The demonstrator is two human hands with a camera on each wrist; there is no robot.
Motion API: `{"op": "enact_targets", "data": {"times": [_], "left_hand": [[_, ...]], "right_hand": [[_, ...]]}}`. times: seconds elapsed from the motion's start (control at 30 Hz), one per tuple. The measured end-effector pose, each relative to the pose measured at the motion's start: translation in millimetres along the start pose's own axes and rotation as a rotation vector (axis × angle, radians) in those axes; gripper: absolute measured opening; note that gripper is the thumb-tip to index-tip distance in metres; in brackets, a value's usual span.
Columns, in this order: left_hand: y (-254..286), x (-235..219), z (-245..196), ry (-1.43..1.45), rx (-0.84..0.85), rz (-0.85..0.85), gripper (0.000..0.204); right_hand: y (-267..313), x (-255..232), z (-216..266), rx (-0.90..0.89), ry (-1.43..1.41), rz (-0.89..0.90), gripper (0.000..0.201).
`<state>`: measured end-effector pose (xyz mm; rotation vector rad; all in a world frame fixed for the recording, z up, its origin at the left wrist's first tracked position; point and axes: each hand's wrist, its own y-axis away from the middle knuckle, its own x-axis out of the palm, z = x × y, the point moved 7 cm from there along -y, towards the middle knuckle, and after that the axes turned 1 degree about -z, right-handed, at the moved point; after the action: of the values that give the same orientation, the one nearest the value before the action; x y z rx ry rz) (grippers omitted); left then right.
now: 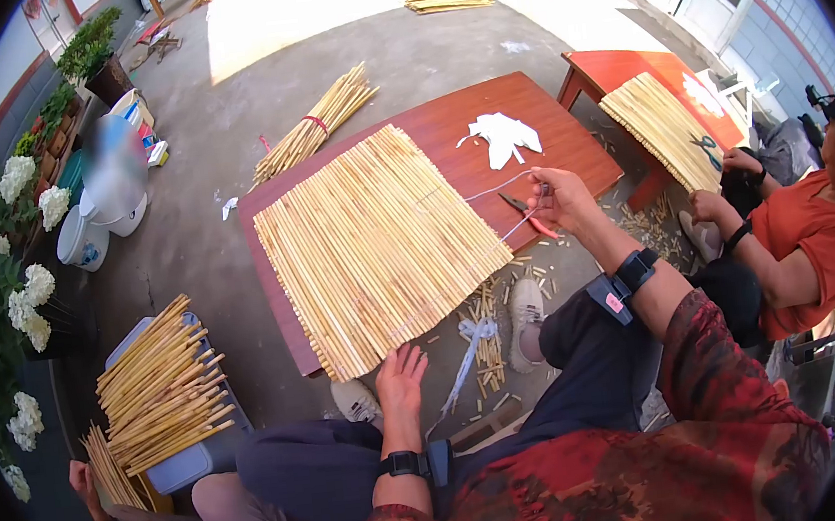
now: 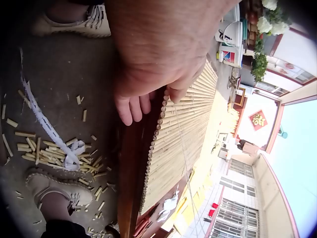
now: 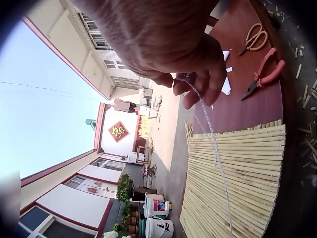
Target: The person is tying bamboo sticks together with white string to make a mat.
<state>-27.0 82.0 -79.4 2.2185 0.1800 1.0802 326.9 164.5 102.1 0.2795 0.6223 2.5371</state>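
Observation:
A mat of pale sticks [image 1: 376,244] tied side by side lies on the red-brown table [image 1: 483,103]. My left hand [image 1: 402,378] is at its near left edge; in the left wrist view the thumb of the hand [image 2: 158,64] touches the stick ends, fingers extended below the edge. My right hand [image 1: 560,198], raised past the mat's right side, pinches white string [image 3: 210,129] that runs down to the mat. Red-handled pliers [image 3: 265,77] lie on the table beside the mat, with scissors [image 3: 256,38] near them in the right wrist view.
White scraps [image 1: 504,139] lie on the table. A tied stick bundle [image 1: 319,124] is behind it, loose sticks [image 1: 163,385] on a bin at left. Cut pieces [image 1: 489,344] litter the floor. At right, a person in orange [image 1: 813,242] works on another mat [image 1: 661,131].

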Motion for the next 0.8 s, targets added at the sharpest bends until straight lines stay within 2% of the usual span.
{"op": "enact_targets", "data": {"times": [0.03,0.1,0.13,0.17,0.23,0.27,0.33,0.4,0.47,0.5,0.6,0.63,0.8], "left_hand": [[-2.4,-2.1,0.1,-0.007,-0.005,0.001,0.037],[-7.5,-9.1,-3.6,0.045,0.051,-0.06,0.034],[-7.3,-11.3,-4.3,0.103,0.063,-0.076,0.035],[-9.1,-11.3,-2.5,0.102,0.059,-0.074,0.035],[-7.9,-9.3,-4.1,0.098,0.097,-0.105,0.035],[-7.1,-8.3,-2.6,0.101,0.093,-0.109,0.035],[-7.3,-7.4,-2.8,0.181,0.119,-0.116,0.036],[-8.5,-7.6,-2.7,0.219,0.121,-0.12,0.036],[-7.8,-7.3,-2.0,0.261,0.129,-0.13,0.037],[-6.8,-5.8,-0.8,0.277,0.129,-0.128,0.036],[1.4,-2.1,-4.5,0.253,0.16,-0.123,0.035],[3.0,2.9,-7.5,0.204,0.169,-0.095,0.035],[4.7,12.5,-14.2,0.177,0.209,-0.06,0.039]], "right_hand": [[-5.6,-9.6,-2.8,0.002,-0.005,-0.007,0.016],[-16.8,-31.5,-16.3,0.182,0.437,-0.075,0.016],[-29.4,-41.4,-22.4,0.212,0.565,-0.113,0.016],[-42.7,-48.1,-27.2,0.213,0.564,-0.117,0.016],[-53.2,-42.9,-10.9,0.014,1.376,-0.111,0.019],[-51.1,-28.8,2.3,-0.323,1.603,-0.254,0.024],[-47.4,14.9,7.6,-0.574,1.608,-0.276,0.026],[-59.1,62.2,1.3,-0.445,1.464,-0.067,0.033],[-80.4,100.9,-21.0,-0.26,1.354,0.041,0.04],[-87.4,117.9,-26.9,-0.264,1.36,0.057,0.04],[-99.3,150.3,-38.9,-0.28,1.354,-0.087,0.033],[-103.6,156.5,-42.6,-0.278,1.363,-0.058,0.033],[-126.5,157.6,-47.5,-0.225,1.363,-0.048,0.025]]}}
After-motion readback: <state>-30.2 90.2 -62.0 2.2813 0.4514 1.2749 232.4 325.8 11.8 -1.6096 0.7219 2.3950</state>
